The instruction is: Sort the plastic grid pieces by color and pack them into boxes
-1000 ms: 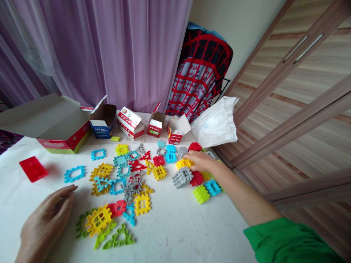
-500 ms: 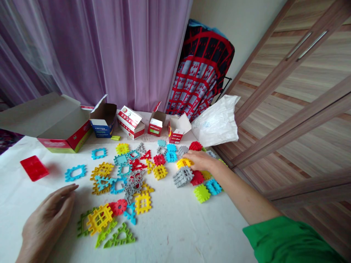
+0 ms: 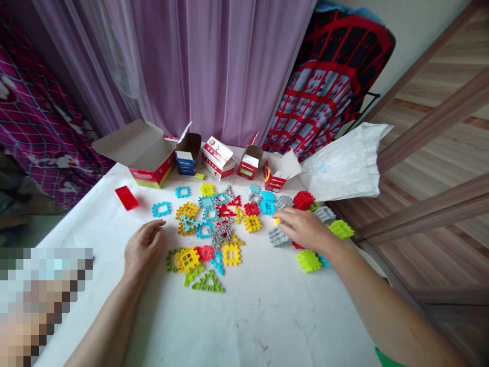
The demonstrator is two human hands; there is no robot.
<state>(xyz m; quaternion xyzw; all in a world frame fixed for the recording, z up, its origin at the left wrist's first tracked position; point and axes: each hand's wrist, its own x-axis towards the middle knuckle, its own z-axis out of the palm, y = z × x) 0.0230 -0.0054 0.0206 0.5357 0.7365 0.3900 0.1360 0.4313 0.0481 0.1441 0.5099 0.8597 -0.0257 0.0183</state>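
My right hand (image 3: pixel 305 229) is closed over a yellow interlocking block (image 3: pixel 277 221), mostly hidden beneath the fingers. Touching or close to that hand is a stack of grey blocks (image 3: pixel 279 237). Red blocks (image 3: pixel 304 200) and lime-green blocks (image 3: pixel 308 261) lie around it. My left hand (image 3: pixel 144 247) rests on the table with fingers loosely bent and holds nothing. Just beyond its fingertips is a blue frame piece (image 3: pixel 161 209). Between the hands spreads a loose heap of plastic pieces, among them a yellow window piece (image 3: pixel 231 254) and a green triangle (image 3: pixel 208 282).
Along the back of the white-covered table (image 3: pixel 244 321) stand an open large box (image 3: pixel 147 176), a blue box (image 3: pixel 186 164) and several small red-and-white boxes (image 3: pixel 218 165). A white bag (image 3: pixel 344 171) lies at the back right. A red tray (image 3: pixel 127 198) sits left.
The view has swung left and pulled back, showing more of my left arm. The right fingers now cover more of the yellow block. The left fingers look more curled.
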